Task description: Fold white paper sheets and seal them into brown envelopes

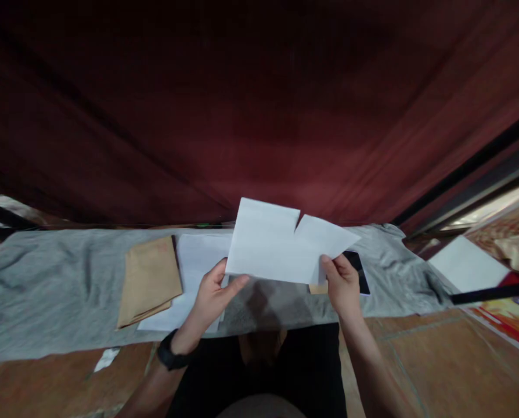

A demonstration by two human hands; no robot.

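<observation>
A white sheet of paper [270, 247], with a narrow slit in its far edge, is held up between my two hands. My left hand [213, 293], a black band on its wrist, grips the sheet's lower left corner with the thumb on the near side. On the right, my right hand [341, 284] pinches the lower right edge between thumb and fingers. The paper's right end tapers to a point. Behind my right hand lies a dark flat device [359, 271], partly covered, beside a small tan piece [317, 288].
A grey cloth [63, 284] covers the long narrow surface before me. Brown envelopes [150, 281] lie on white sheets [194, 261] at left. A dark red panel [259, 145] rises behind. A paper scrap [107, 360] lies on the tiled floor [464, 360]; another white sheet [468, 264] rests far right.
</observation>
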